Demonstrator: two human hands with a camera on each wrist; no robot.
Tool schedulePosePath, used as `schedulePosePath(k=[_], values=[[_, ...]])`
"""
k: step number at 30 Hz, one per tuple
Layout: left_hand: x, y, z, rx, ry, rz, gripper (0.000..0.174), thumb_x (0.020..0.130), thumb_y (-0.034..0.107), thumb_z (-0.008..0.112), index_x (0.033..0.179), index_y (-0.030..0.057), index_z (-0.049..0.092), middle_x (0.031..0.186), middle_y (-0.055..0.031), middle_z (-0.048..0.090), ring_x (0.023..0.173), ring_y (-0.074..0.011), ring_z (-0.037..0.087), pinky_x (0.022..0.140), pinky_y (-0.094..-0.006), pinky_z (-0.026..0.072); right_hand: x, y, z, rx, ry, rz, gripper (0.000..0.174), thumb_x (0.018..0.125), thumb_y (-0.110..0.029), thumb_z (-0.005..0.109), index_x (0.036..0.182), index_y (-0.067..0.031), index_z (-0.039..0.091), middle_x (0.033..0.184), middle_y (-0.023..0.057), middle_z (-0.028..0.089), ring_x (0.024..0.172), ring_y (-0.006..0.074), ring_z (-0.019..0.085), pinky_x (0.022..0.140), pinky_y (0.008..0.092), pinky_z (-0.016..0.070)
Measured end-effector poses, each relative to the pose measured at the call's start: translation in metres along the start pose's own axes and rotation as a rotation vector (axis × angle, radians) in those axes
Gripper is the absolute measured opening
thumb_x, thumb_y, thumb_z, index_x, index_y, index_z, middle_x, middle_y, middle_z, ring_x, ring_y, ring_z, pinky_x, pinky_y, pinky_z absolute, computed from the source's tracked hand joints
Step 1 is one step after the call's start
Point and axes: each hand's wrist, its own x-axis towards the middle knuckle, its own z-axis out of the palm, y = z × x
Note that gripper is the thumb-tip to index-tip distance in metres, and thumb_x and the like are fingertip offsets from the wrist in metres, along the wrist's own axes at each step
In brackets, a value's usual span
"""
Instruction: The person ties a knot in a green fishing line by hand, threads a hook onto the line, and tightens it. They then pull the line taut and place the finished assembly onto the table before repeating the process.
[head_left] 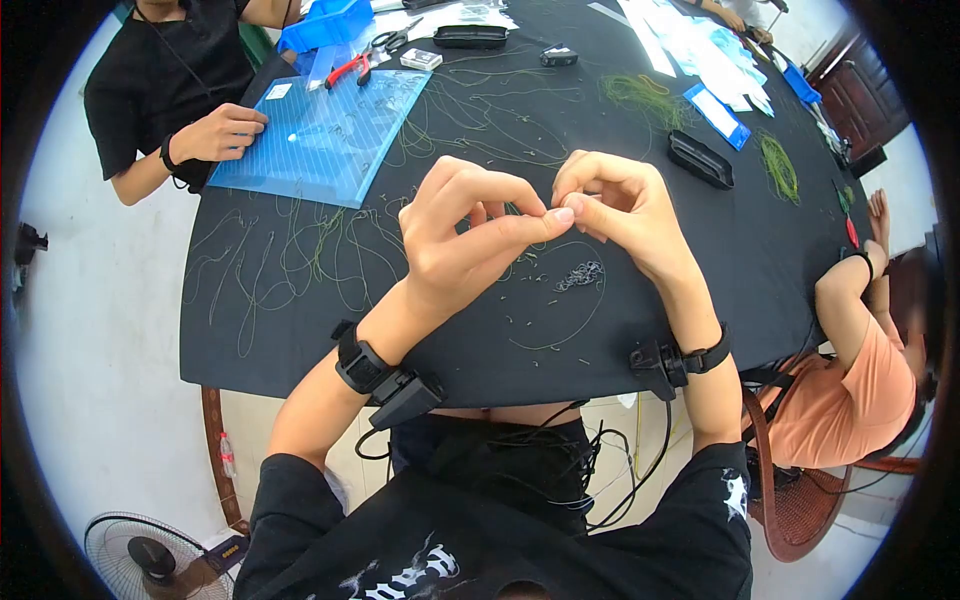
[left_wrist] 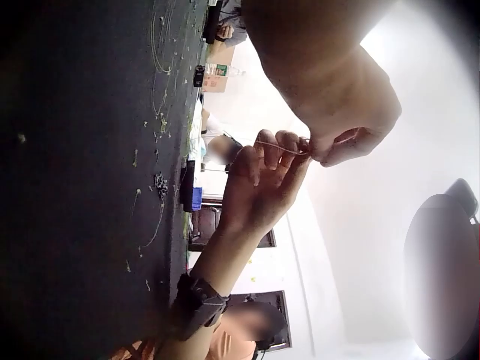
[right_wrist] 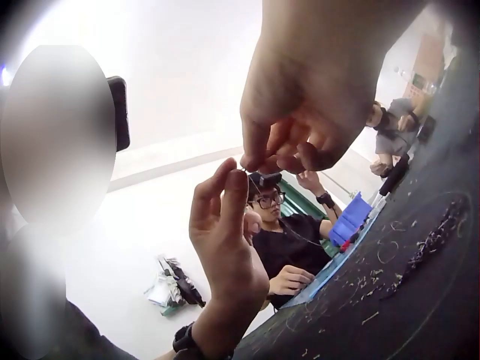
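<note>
In front of me, above the black table, my left hand (head_left: pixel 465 225) and right hand (head_left: pixel 625 205) meet fingertip to fingertip. A thin pale line (left_wrist: pixel 281 147) runs across the right fingers to the meeting point in the left wrist view. Thumb and forefinger of each hand pinch at that spot; I cannot tell what tiny piece is between them. Below the hands lies a small heap of dark, hook-like metal bits (head_left: pixel 580 276), with a few loose ones around it. A curved strand of line (head_left: pixel 590 325) lies on the cloth near them.
Tangled green lines (head_left: pixel 320 240) spread over the black tablecloth (head_left: pixel 480 330). At the left, another person's hand (head_left: pixel 225 132) rests on a blue board (head_left: pixel 330 140). Red-handled pliers (head_left: pixel 350 70), a blue bin (head_left: pixel 330 25) and an open black case (head_left: pixel 700 160) are farther back.
</note>
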Motion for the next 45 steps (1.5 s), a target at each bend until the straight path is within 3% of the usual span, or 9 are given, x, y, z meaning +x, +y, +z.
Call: schedulePosePath(k=[7,10,13,14,22,26,29,43,45], values=[[-0.002,-0.003,0.0,0.045,-0.018,0.035,0.022,0.062,0.007,0.076,0.078,0.0233,0.073,0.079,0.0091,0.059,0.065,-0.0084,0.044,0.041,-0.0168,0.0341,-0.001,0.0,0.002,0.016,-0.048,-0.015,0.013,0.085,-0.011,0.06,0.082,0.0009,0.057,0.081,0.0028,0.052,0.058,0.0045,0.044,0.048,0.0175,0.0328],[-0.004,-0.002,-0.004,-0.019,-0.113,0.041,0.029,0.071,-0.001,0.072,0.098,0.0092,0.068,0.089,-0.0022,0.059,0.074,-0.0109,0.049,0.057,-0.0199,0.0429,-0.003,-0.005,-0.003,0.024,-0.065,0.042,0.012,0.087,-0.012,0.061,0.088,-0.0006,0.059,0.083,-0.0021,0.055,0.073,0.004,0.049,0.063,0.0185,0.0408],[-0.003,0.009,0.006,-0.472,0.123,-0.449,0.036,0.083,-0.001,0.059,0.119,0.0014,0.052,0.098,-0.0088,0.059,0.078,-0.0124,0.051,0.062,-0.0217,0.0473,-0.003,-0.005,-0.002,-0.049,0.006,0.01,0.012,0.087,-0.012,0.06,0.088,-0.0001,0.058,0.081,-0.0025,0.053,0.071,0.0036,0.047,0.061,0.0186,0.0397],[-0.001,0.005,0.002,-0.52,0.009,-0.528,0.038,0.093,0.007,0.045,0.128,-0.0032,0.037,0.105,-0.0144,0.058,0.085,-0.0151,0.054,0.07,-0.0257,0.05,-0.003,-0.005,-0.002,-0.08,0.023,-0.015,0.012,0.087,-0.012,0.06,0.088,-0.0004,0.058,0.081,-0.0023,0.053,0.07,0.0038,0.047,0.06,0.0185,0.0396],[0.0,-0.001,0.001,-1.124,-0.499,-1.237,0.042,0.099,0.033,0.033,0.116,-0.0007,0.051,0.095,-0.0121,0.062,0.083,-0.0169,0.06,0.082,-0.0333,0.0484,0.0,0.0,-0.001,-0.386,0.116,-0.174,0.007,0.081,-0.009,0.063,0.085,-0.0033,0.06,0.078,0.0003,0.055,0.068,0.0069,0.051,0.057,0.0209,0.0399],[-0.006,-0.009,0.0,-1.2,-0.417,-1.399,0.033,0.097,0.035,0.042,0.104,0.0059,0.056,0.067,0.0066,0.042,0.056,-0.0018,0.038,0.05,-0.0186,0.0309,0.001,0.0,-0.001,-0.51,0.083,-0.16,0.009,0.08,-0.009,0.064,0.084,-0.0031,0.059,0.076,0.0016,0.053,0.067,0.0092,0.051,0.057,0.023,0.0399],[-0.004,-0.003,-0.001,-1.052,-0.437,-1.372,0.027,0.096,0.032,0.047,0.1,0.0073,0.057,0.062,0.0107,0.03,0.052,0.0005,0.025,0.045,-0.0186,0.0165,0.002,0.001,0.0,-0.57,0.072,-0.182,0.009,0.079,-0.009,0.065,0.084,-0.0031,0.059,0.074,0.003,0.052,0.066,0.0112,0.051,0.058,0.0244,0.0401],[-0.006,-0.003,0.001,-0.839,-0.35,-1.301,0.019,0.089,0.023,0.061,0.097,0.0063,0.063,0.063,0.0114,0.043,0.051,0.0019,0.029,0.045,-0.0172,0.0196,0.005,0.011,0.0,-0.767,0.101,-0.317,0.009,0.074,0.0,0.064,0.08,-0.0042,0.059,0.074,0.0002,0.05,0.062,0.0071,0.047,0.047,0.021,0.0347],[-0.005,-0.003,0.001,-0.826,-0.337,-1.298,0.018,0.088,0.023,0.062,0.097,0.007,0.063,0.064,0.0113,0.045,0.052,0.0021,0.03,0.045,-0.017,0.0203,0.004,0.007,0.0,-0.79,0.088,-0.283,0.01,0.075,-0.004,0.066,0.083,-0.0044,0.058,0.075,0.004,0.052,0.063,0.0131,0.052,0.054,0.0251,0.0409]])
